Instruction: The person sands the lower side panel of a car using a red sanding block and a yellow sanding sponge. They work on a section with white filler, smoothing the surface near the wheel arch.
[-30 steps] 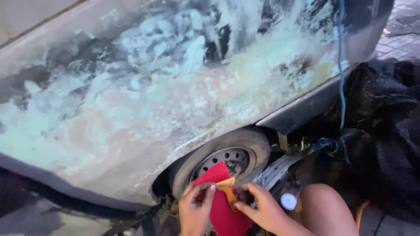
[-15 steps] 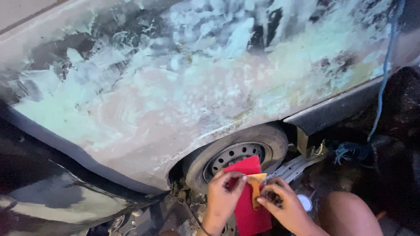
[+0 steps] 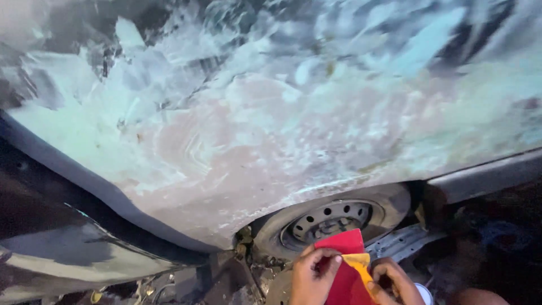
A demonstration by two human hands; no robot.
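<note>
At the bottom of the head view, my left hand (image 3: 312, 277) pinches the left side of a red sheet (image 3: 343, 265). My right hand (image 3: 392, 282) grips a small yellow spreader (image 3: 359, 264) pressed flat against that red sheet. Both hands hover low in front of a car wheel (image 3: 332, 221) with a holed steel rim. Above them spreads a car body panel (image 3: 271, 124) covered in patchy pale green, pinkish and grey filler.
A dark bumper part (image 3: 68, 248) lies at the lower left. A grey sill (image 3: 485, 172) runs to the right of the wheel arch. A white round lid (image 3: 422, 293) peeks out by my right hand, and dark clutter sits at the lower right.
The view has shifted closer to the panel and leftward, so the wheel and my hands sit further right and lower. Both hands still hold the red sheet and the yellow spreader.
</note>
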